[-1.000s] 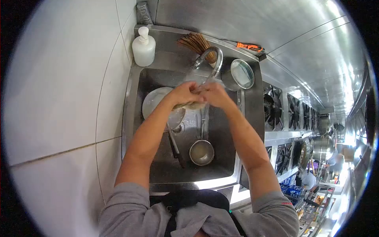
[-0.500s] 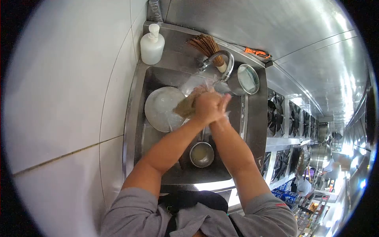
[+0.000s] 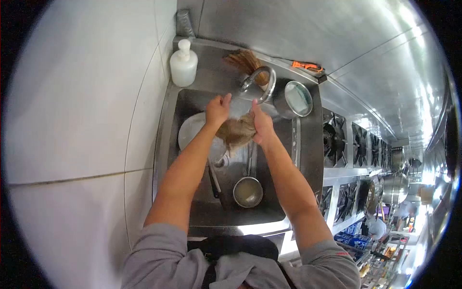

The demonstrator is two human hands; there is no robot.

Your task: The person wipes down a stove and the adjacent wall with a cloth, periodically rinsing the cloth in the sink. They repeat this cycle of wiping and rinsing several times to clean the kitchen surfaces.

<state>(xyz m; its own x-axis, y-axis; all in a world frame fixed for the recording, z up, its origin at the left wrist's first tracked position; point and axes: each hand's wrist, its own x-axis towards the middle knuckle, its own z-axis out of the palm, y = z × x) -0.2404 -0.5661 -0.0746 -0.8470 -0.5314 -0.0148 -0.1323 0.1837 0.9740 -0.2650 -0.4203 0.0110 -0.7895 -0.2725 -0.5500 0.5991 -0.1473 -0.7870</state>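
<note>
A brown, wet cloth (image 3: 237,132) is stretched between my two hands over the sink basin (image 3: 260,204), just below the curved faucet (image 3: 273,83). My left hand (image 3: 218,110) is closed around its left end. On the right, my right hand (image 3: 261,124) grips the other end. Partly hidden by my left forearm, a round white plate (image 3: 188,129) lies in the basin. Lower down are a small metal pot (image 3: 248,192) holding cloudy liquid and a black-handled utensil (image 3: 214,182).
Behind the basin stand a white pump bottle (image 3: 184,66), a bristle brush (image 3: 244,61), an orange-handled tool (image 3: 307,65) and a metal container (image 3: 298,98). Stove burners (image 3: 334,137) line the right side. A person (image 3: 377,227) is in the far background.
My hands have moved apart from being pressed together, my left hand going left. The cloth now spreads between them, and the black-handled utensil has come into view.
</note>
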